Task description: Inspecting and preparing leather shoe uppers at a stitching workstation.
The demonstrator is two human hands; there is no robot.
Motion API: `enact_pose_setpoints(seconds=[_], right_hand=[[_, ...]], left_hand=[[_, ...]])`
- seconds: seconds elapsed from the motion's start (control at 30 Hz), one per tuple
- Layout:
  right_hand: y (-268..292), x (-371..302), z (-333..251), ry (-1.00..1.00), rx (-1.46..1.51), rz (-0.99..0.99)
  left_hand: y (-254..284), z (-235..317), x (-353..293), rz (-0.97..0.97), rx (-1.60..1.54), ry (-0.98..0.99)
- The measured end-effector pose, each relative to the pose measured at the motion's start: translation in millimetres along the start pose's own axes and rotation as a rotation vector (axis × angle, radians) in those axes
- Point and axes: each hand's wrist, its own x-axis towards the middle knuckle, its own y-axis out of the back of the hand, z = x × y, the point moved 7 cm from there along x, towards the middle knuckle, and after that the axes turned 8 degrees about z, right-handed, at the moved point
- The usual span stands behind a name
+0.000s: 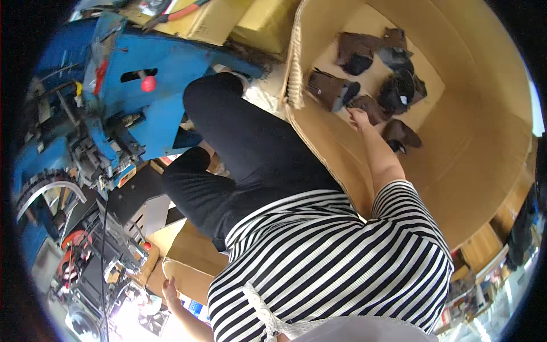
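My right arm reaches down into a large cardboard box (456, 154) on the right. At its end my right hand (358, 119) has its fingers closed at the edge of a brown and black boot upper (371, 108). Several similar uppers lie loosely on the box floor, among them a brown one (327, 89) just beyond my fingers and a black one (397, 91) to the right. My left hand (169, 289) is low at the left, beside the edge of a smaller open cardboard box (191, 279). Its fingers look loosely apart, with nothing seen in them.
A blue machine (165, 62) with a red knob (148, 84) stands ahead on the left. Metal machine parts (91, 142) and a dark cable (104, 256) fill the left side. Red-handled pliers (181, 13) lie at the top by yellowish boxes (265, 25). The large box's wall rises beside my legs.
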Motion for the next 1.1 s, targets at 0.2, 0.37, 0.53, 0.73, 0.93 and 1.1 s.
enact_pose_setpoints(seconds=[0.2,0.37,0.53,0.73,0.93,1.1], right_hand=[[-57.0,5.9,-86.4,0.009,0.759,-0.069],[-66.6,47.9,-100.2,-0.021,0.603,0.023],[-159.9,55.0,-121.0,-0.146,0.572,-0.321],[-163.7,57.7,-115.5,-0.093,0.732,-0.469],[-135.7,24.0,-124.4,-0.030,0.807,-0.365],[-15.3,23.6,-114.9,0.023,0.546,0.262]], left_hand=[[-7.9,66.5,-24.9,0.020,-0.077,-0.181],[3.8,76.8,-43.5,0.212,0.081,-0.332],[33.0,145.2,-108.0,0.311,0.265,-0.319],[26.6,205.4,-117.4,0.270,0.135,-0.470],[9.7,243.5,-131.2,0.284,0.208,-0.698],[18.1,314.5,-148.7,0.460,0.027,-0.979]])
